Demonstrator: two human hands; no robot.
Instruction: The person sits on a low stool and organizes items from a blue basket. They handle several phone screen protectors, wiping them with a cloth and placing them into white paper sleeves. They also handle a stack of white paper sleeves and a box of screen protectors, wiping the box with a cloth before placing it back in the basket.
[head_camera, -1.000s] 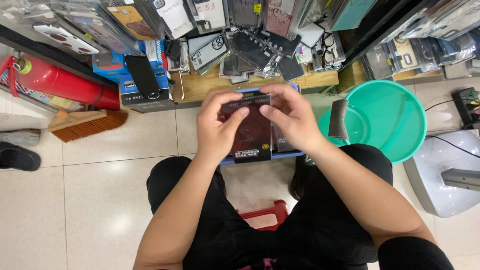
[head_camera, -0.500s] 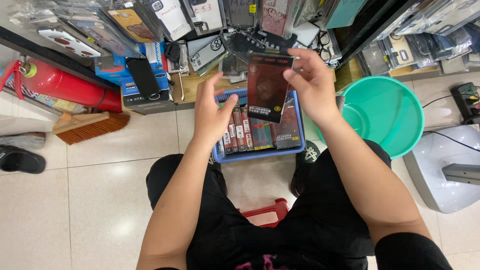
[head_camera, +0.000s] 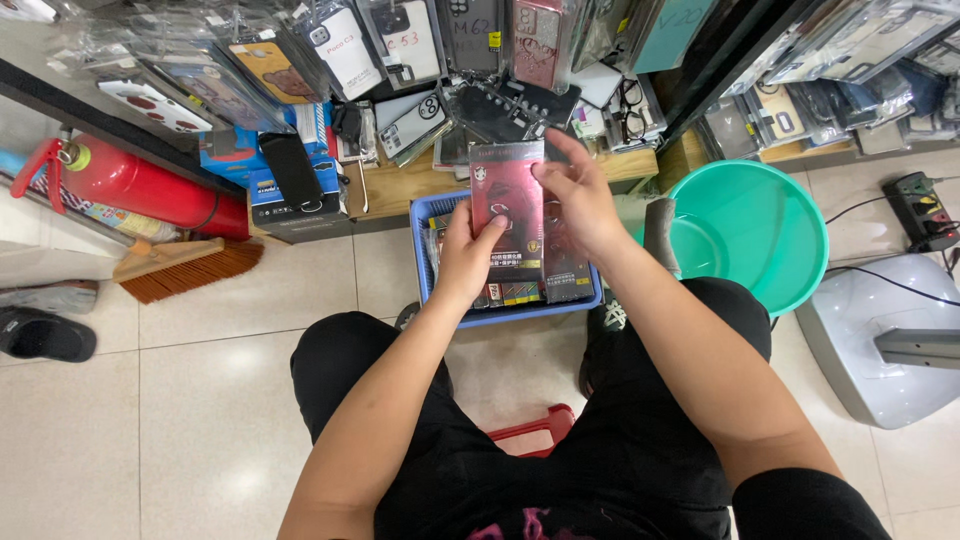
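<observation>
Both hands hold one flat dark red phone case package (head_camera: 507, 200) upright above a blue plastic basket (head_camera: 424, 250). My left hand (head_camera: 467, 250) grips its lower left edge. My right hand (head_camera: 582, 205) grips its right side, with the fingers spread along the top edge. The basket stands on the tiled floor in front of my knees and holds several similar packages (head_camera: 565, 275) standing in a row.
Hanging packaged phone cases (head_camera: 400, 50) fill a low wooden shelf (head_camera: 400, 190) behind the basket. A green plastic basin (head_camera: 750, 230) sits at the right. A red fire extinguisher (head_camera: 140, 185) and a brush (head_camera: 190, 265) lie at the left. A red stool (head_camera: 535, 430) is under me.
One second ago both hands held the package low over the basket. Since then they lifted it, and now it stands upright in both hands above the basket.
</observation>
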